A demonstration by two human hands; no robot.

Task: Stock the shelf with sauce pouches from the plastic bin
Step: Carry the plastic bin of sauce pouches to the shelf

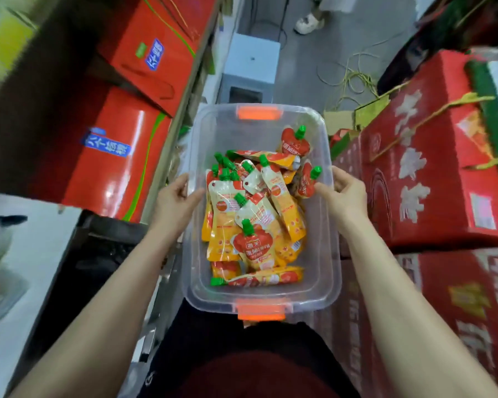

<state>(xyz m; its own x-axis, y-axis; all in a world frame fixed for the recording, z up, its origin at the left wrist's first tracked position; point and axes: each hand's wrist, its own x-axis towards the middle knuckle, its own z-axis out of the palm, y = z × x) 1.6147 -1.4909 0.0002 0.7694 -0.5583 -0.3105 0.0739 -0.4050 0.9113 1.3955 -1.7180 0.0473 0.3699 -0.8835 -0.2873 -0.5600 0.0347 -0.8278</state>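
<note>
1. My left hand [175,198] and right hand [343,193] each grip a side rim of the clear plastic bin with orange latches [328,254].
2. The yellow-red, green-capped sauce pouches [252,225] lie heaped inside, between my hands.
3. They look soft, slick and light; I'd pinch one by its spout.

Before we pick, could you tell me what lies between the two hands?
Head view: the plastic bin, holding sauce pouches, gripped at its sides by left hand and right hand.

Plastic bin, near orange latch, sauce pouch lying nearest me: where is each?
plastic bin [322,254]: head view, clear right wall.
near orange latch [261,309]: head view, its middle.
nearest sauce pouch [266,278]: head view, its body.
</note>
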